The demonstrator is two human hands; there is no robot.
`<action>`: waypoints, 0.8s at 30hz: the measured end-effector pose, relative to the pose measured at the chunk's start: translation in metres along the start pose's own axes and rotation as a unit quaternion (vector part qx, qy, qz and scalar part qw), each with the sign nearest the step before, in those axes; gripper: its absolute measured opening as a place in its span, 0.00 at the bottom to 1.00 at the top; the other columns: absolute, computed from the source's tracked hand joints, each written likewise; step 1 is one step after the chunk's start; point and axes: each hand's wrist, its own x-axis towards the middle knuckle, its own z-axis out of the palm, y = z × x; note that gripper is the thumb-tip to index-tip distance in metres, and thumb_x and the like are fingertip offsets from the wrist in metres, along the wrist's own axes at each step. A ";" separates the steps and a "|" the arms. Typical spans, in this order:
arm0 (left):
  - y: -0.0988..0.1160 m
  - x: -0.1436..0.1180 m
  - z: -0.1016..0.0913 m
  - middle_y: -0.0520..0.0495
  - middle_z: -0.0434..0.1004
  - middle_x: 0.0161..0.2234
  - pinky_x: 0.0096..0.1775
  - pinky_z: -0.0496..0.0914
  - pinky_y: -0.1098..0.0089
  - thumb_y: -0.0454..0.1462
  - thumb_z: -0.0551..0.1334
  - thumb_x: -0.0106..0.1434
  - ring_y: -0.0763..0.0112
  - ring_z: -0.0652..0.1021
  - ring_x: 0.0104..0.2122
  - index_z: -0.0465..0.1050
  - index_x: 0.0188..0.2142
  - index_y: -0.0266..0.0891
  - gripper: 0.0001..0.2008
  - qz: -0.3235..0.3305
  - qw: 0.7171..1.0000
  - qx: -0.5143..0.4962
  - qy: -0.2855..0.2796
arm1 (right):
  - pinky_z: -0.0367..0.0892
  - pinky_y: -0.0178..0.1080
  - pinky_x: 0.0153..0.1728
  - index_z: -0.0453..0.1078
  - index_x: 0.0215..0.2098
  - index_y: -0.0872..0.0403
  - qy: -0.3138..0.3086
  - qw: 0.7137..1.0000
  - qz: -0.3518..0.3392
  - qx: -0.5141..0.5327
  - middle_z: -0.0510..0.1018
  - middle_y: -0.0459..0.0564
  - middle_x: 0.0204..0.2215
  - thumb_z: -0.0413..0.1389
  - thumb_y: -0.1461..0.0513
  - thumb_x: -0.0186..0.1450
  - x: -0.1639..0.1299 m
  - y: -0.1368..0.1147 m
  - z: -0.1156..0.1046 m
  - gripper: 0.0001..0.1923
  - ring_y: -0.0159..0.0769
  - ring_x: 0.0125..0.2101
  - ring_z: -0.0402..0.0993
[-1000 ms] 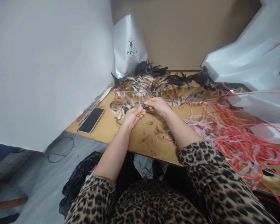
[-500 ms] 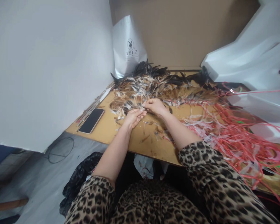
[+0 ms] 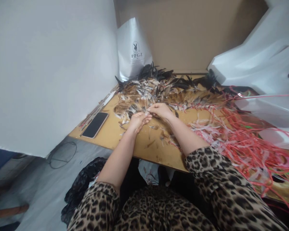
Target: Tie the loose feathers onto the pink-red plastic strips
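Note:
My left hand is closed in a pinch at the near edge of a heap of brown, white and black feathers. Right beside it, my right hand pinches at the same spot, its fingertips meeting those of the left. Feathers stand up just behind the fingertips, and a small feather bunch appears held between the two hands. Its quill ends are mostly covered by my fingers. Loose small feathers lie on the tabletop near my right forearm.
A phone lies on the wooden table at left. Behind the feathers stands a white printed bag. Tangled red and pink ties spread across the right side, with white plastic behind. A black bag rests below.
Both hands stay at the same spot, with only a slight shift of the fingers. The whole view has moved very slightly.

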 end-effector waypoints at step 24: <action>0.004 -0.006 0.004 0.41 0.77 0.27 0.25 0.67 0.75 0.40 0.65 0.48 0.76 0.74 0.21 0.72 0.29 0.29 0.14 0.022 0.993 0.087 -0.073 | 0.46 0.29 0.15 0.64 0.17 0.58 -0.098 0.992 -0.017 -0.079 0.62 0.39 0.10 0.63 0.55 0.44 -0.004 -0.010 -0.010 0.16 0.21 0.13 0.52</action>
